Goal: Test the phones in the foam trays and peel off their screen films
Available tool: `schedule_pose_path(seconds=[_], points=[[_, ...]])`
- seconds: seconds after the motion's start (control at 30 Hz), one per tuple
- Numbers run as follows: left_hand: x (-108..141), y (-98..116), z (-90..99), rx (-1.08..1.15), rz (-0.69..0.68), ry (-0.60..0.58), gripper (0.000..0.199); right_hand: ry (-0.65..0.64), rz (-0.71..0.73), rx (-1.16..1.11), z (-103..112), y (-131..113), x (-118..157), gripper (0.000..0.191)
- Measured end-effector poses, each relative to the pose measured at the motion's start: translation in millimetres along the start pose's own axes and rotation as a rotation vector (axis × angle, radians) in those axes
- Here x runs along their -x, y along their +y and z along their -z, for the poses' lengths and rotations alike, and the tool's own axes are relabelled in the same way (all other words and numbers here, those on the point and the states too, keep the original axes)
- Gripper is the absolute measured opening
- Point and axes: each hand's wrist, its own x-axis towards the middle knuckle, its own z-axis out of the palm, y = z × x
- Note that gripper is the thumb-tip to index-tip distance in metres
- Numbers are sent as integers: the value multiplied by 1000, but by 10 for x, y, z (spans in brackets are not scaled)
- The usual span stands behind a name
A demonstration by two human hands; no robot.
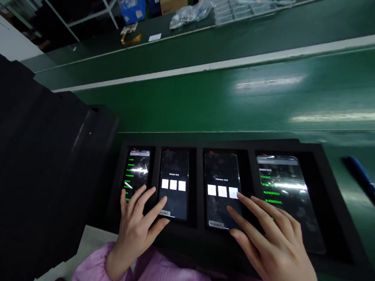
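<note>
- The left hand has its fingers spread apart, curled around no thing.
- The right hand is spread out too, with its fingers reaching forward and grasping nothing.
- The first phone is under and just past the left hand's fingertips. It shows green lines of words.
- The second phone is just right of the left hand. The pointing finger and thumb are over its lower left side.
- The third phone is left of the right hand. One right fingertip is at its third white square. I can't tell if it is pressing.
- Both middle phones say "Vibrator test" above three white squares.
- The fourth phone is partly under the right hand and has green words.
- All four phones lie in a black tray under both hands.
- A tall black pile stands left of the left hand.
- A dark blue thing lies on the green table, right of the right hand.
</note>
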Motion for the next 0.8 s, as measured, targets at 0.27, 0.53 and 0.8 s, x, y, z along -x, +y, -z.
schedule_pose_path(seconds=[0.27,0.53,0.8], points=[[-274,89,5,56,1,51,20,20,-29,-20,-4,-31,-7,25],[-470,156,-60,15,-46,-29,44,4,-10,14,8,-11,-2,25],[155,-545,240,-67,295,125,45,22,-13,-1,-82,33,94,25]])
